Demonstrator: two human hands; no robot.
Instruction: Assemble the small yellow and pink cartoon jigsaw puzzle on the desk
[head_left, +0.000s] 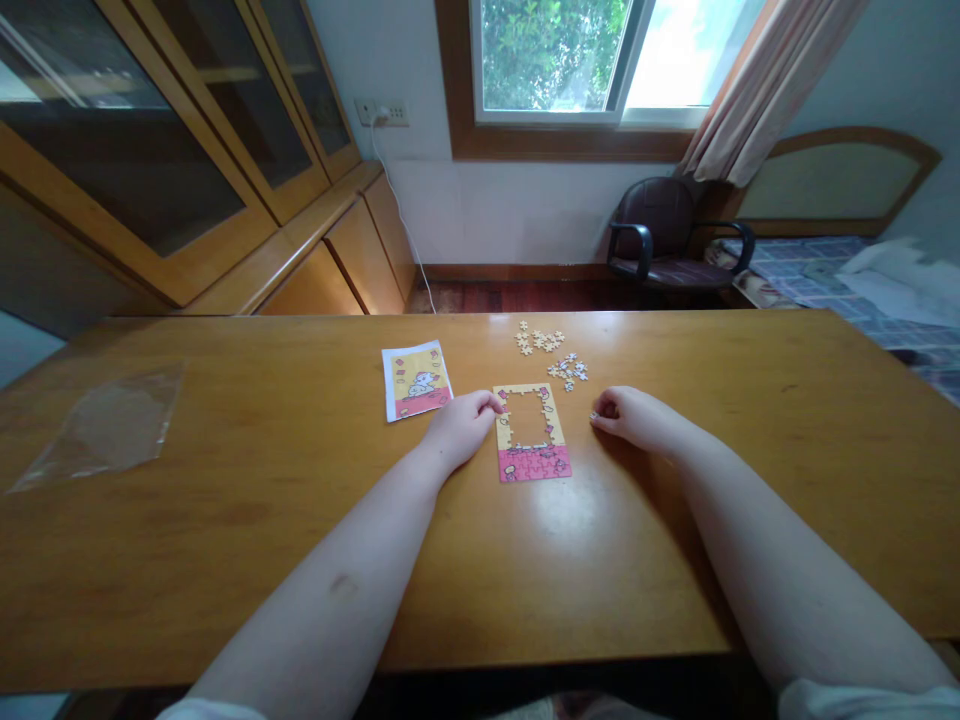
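Puzzle (531,462) corner touching left fingers (491,404); right fingers (600,408) just beside.

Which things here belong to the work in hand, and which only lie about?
In use: half-built yellow-and-pink jigsaw puzzle; loose pale puzzle pieces; printed picture card; left hand; right hand.
Lying about: clear plastic bag; dark office chair.

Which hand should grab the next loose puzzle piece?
Probably the right hand: it lies nearer the loose pieces, while the left hand rests on a corner of the puzzle.
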